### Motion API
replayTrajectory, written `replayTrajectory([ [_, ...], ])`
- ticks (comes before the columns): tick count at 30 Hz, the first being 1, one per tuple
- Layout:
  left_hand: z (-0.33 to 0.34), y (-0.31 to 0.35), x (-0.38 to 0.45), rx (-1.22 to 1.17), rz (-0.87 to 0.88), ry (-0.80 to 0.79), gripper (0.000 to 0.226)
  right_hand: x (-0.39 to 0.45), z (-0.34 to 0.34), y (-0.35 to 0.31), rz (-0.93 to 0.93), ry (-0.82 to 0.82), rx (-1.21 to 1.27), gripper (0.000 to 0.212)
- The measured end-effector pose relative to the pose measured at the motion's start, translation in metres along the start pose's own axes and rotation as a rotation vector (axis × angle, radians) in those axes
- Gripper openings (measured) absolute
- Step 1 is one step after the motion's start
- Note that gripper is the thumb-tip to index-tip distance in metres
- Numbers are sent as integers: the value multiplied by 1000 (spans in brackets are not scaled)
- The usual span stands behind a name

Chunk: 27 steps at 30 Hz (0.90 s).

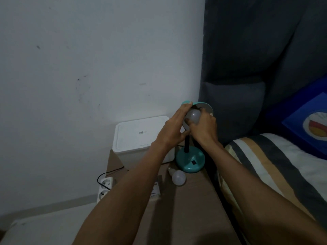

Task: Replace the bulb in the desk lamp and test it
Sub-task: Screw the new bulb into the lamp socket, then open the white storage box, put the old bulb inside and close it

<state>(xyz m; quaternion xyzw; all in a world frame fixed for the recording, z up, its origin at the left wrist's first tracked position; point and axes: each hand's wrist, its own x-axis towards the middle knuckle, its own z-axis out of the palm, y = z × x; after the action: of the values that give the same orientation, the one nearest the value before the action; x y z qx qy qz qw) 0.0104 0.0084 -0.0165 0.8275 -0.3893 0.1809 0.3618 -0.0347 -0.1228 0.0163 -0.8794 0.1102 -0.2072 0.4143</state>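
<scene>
A teal desk lamp stands on a brown cardboard surface (191, 200); its round base (190, 160) carries a black switch, and its shade (206, 107) is tipped up toward me. My left hand (174, 129) grips the shade's left rim and the neck below it. My right hand (204, 129) is closed around a white bulb (193, 116) that sits inside the shade. A second white bulb (178, 177) lies on its side in front of the lamp base, untouched.
A white plastic box (139, 135) stands behind the lamp against the wall. A white power strip (105, 189) with a black cable lies on the floor at the left. A small carton (155, 190) is partly hidden by my left forearm. A bed with a striped sheet (276, 167) borders the right side.
</scene>
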Motion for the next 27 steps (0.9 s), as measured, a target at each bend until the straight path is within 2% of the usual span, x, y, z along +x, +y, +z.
replayTrajectory([
  [5, 2, -1, -3, 11, -25, 2, 95, 1, 0, -1, 48, -15, 33, 53],
  [9, -4, 4, -3, 3, -42, -34, 99, -2, -4, -7, 67, -21, -46, 53],
  [12, -16, 10, -7, 31, -83, -38, 106, -8, -18, -20, 57, 104, -52, 50],
  [16, -41, 8, -27, 55, -217, 103, 103, -14, -23, -44, -101, 208, 41, 41],
  [21, -76, -6, -64, 83, -466, 187, 98, -27, 9, -78, -266, 92, 102, 44],
  [27, -100, -51, -115, 115, -715, 159, 119, -38, 79, -61, -191, -179, 21, 72],
])
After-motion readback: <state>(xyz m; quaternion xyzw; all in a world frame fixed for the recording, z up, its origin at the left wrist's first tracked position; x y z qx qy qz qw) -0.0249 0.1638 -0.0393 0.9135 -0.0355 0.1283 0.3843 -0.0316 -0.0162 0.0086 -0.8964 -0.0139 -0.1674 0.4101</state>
